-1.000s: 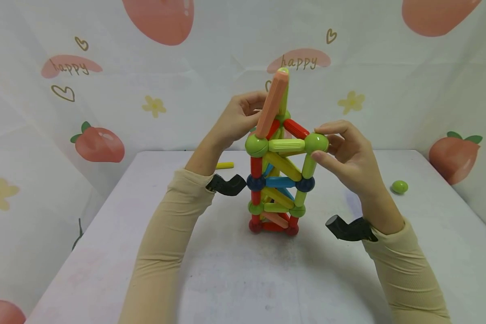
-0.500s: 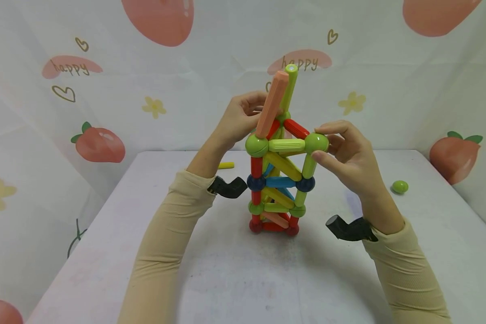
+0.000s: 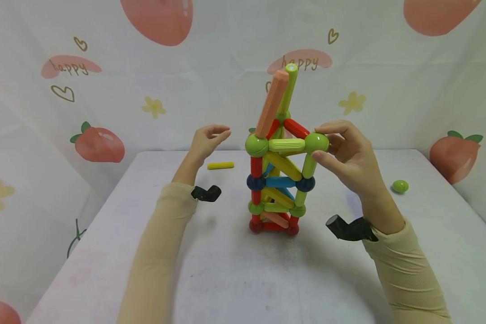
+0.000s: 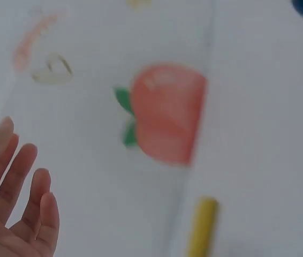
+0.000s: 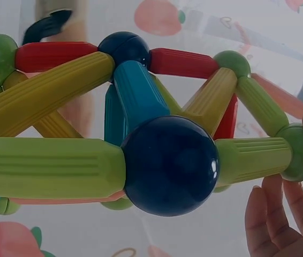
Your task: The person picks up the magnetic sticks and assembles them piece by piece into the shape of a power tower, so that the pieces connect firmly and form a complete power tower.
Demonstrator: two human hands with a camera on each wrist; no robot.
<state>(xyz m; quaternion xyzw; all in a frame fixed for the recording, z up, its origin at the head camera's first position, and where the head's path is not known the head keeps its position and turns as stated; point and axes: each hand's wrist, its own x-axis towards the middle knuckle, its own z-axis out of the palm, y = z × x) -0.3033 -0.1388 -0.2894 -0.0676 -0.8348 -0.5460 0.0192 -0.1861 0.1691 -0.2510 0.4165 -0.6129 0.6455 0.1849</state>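
A tower of coloured rods and balls [image 3: 280, 182] stands upright on the table. My right hand [image 3: 346, 155] pinches the green ball [image 3: 317, 143] at its top right corner between thumb and fingers; the right wrist view shows that green ball [image 5: 300, 152] at the fingertips. Two rods lean up from the top: a salmon rod [image 3: 272, 105] from the front left green ball [image 3: 257, 145] and a light green rod [image 3: 288, 90] from the back ball. Left of the tower, apart from it, my left hand [image 3: 206, 141] hovers with loosely bent fingers and holds nothing.
A yellow rod [image 3: 220, 165] lies at the table's back, near my left hand. At the right lies a loose green ball [image 3: 399, 186]. Behind the table [image 3: 235, 279] hangs a printed cloth [image 3: 210, 67].
My left hand has drawn away from the tower's back, to the left and down. The light green rod's top has tilted right. My right hand has stayed on the corner ball.
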